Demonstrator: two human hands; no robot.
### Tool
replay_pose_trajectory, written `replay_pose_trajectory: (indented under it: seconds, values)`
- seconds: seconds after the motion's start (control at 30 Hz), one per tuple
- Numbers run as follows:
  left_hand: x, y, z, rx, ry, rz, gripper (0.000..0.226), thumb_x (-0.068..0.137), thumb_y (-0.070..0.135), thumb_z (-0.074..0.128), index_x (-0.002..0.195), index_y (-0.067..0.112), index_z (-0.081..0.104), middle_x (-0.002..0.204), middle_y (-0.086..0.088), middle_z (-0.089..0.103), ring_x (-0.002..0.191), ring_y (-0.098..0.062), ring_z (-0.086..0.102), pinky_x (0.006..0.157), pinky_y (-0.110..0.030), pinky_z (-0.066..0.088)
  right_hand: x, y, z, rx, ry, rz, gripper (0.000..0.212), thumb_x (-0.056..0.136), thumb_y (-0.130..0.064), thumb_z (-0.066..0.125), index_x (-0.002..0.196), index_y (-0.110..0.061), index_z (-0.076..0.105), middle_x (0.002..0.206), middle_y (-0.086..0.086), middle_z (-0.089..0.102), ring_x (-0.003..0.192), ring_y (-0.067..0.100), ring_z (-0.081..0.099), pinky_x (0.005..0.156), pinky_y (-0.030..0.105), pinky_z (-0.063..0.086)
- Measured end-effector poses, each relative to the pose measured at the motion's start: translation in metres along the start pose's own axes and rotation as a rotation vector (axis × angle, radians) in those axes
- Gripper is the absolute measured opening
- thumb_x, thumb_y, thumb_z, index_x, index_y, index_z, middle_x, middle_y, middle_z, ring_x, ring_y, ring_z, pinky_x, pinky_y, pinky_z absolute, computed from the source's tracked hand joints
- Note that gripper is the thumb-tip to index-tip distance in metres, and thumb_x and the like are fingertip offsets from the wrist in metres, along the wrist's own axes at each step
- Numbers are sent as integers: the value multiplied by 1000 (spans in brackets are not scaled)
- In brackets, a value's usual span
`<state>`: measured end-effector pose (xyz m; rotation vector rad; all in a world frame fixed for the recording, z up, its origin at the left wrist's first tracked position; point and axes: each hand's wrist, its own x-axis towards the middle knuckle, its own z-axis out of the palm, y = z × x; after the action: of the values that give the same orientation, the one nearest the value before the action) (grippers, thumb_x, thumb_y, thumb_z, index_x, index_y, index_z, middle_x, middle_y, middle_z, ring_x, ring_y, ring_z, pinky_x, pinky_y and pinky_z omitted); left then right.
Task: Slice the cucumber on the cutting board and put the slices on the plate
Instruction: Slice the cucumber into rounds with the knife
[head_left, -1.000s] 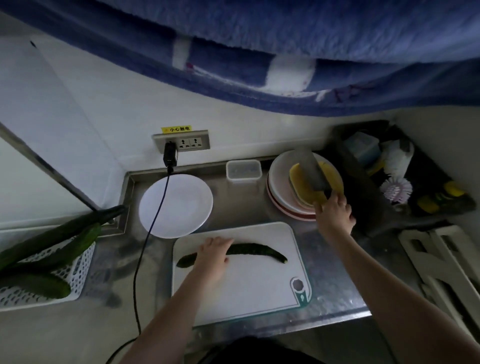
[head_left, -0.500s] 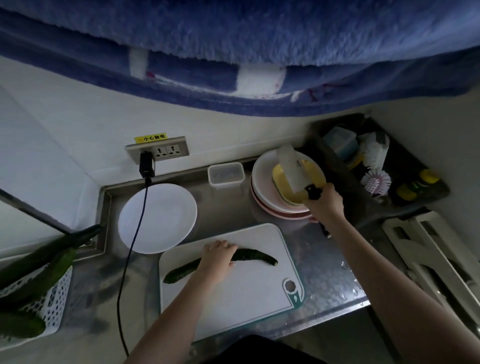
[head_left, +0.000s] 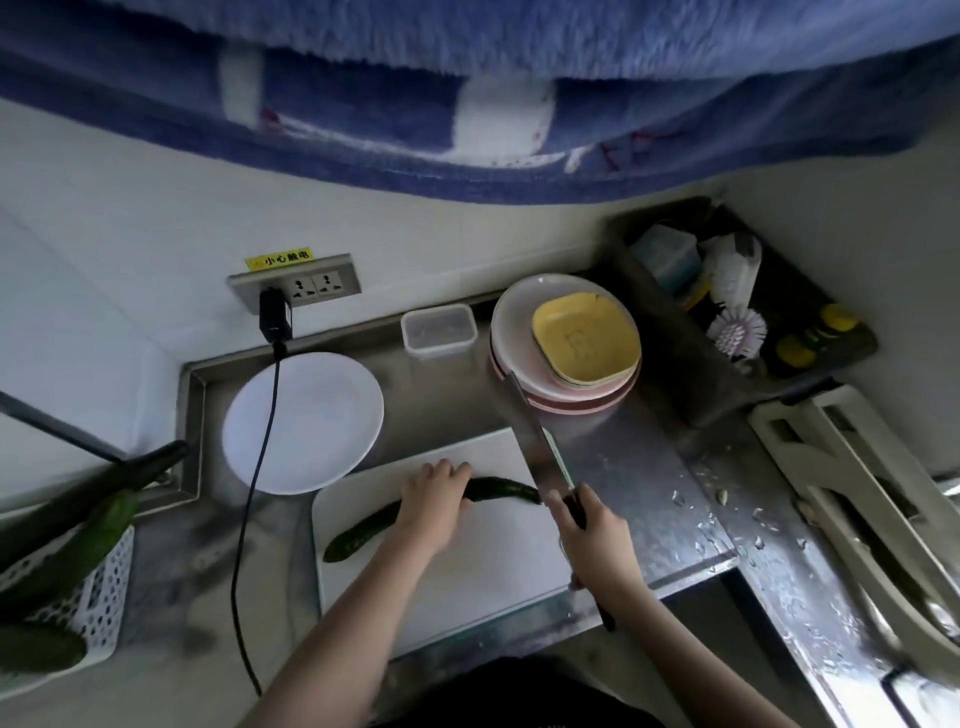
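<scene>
— Where is the cucumber (head_left: 501, 487) lying right now?

— It is lying across the white cutting board (head_left: 498, 577), running from the board's left edge up toward its far right corner. The board itself is sitting at the front edge of the steel counter (head_left: 639, 467).

— And what are the hands doing?

— The left hand (head_left: 434, 506) is pressing down on the cucumber's middle, fingers curled over it. The right hand (head_left: 597, 540) is gripping the handle of a cleaver (head_left: 530, 441), with the blade standing at the cucumber's right tip.

— Is the plate nearby?

— The white plate (head_left: 304, 421) is sitting just beyond the board's far left corner, bare, with a black cable (head_left: 249, 499) trailing across its left rim. A stack of dishes (head_left: 566, 343) is resting toward the counter's back edge.
</scene>
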<state>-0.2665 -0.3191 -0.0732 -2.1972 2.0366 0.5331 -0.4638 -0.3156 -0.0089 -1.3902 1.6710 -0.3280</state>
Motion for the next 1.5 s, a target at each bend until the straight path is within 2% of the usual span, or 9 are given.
replay_pose_trajectory:
  seconds: [0.27,0.37,0.63,0.8,1.03,1.2,1.3,1.43,1.5]
  values:
    - [-6,-10,3,-54,-52,-96,31,97,30,45,122,13,41,124,-11,44,114,-32,43,87,-45,41,8,8,33,-212,5,-90,9,94,-24,42,86,-21,39,60,6,53,51,27,55,48,39,53]
    - [-4,-9,2,-53,-59,-108,31,97,30,47,121,13,41,124,-12,45,113,-33,44,87,-46,42,7,11,41,-342,27,-144,8,98,-21,38,91,-19,33,55,-3,42,59,26,45,55,34,34]
    - [-6,-9,2,-22,-65,-105,30,97,31,46,121,13,41,123,-10,46,113,-32,44,86,-46,42,10,18,55,-302,43,-164,11,101,-24,35,103,-14,39,62,-4,45,61,21,46,45,29,27]
    - [-6,-11,3,12,-65,-96,29,97,30,45,122,14,40,122,-8,46,113,-29,44,82,-42,42,18,26,74,-339,-12,-61,8,100,-24,33,99,-17,37,77,9,59,68,28,56,55,38,47]
    - [-1,-18,6,64,-38,-32,34,97,32,44,124,12,38,122,-9,46,111,-30,46,80,-43,43,24,25,63,-205,-60,-43,10,98,-23,37,91,-17,37,72,8,56,65,29,57,58,41,49]
    - [3,-47,-15,-276,268,-194,29,92,27,56,102,0,50,100,-19,57,93,-35,56,73,-39,42,22,27,48,-185,46,-162,20,98,-31,42,83,-21,35,59,6,54,50,28,53,49,44,47]
    - [6,-51,-28,-552,227,-394,33,93,30,55,103,0,48,100,-18,58,90,-31,56,67,-33,39,20,25,49,-206,24,-166,18,99,-33,41,87,-20,37,61,6,57,51,28,57,51,47,51]
    - [12,-41,-27,-1335,119,-732,30,93,16,57,116,6,41,118,-17,52,107,-37,57,54,-34,53,17,19,50,-160,-21,-158,19,99,-34,40,87,-20,36,67,7,58,52,26,57,53,49,53]
    - [12,-36,-19,-1574,121,-870,32,93,10,54,120,10,39,125,-18,50,110,-37,56,63,-41,56,16,15,51,-164,-26,-152,19,100,-37,37,87,-22,35,71,7,59,56,27,58,55,49,54]
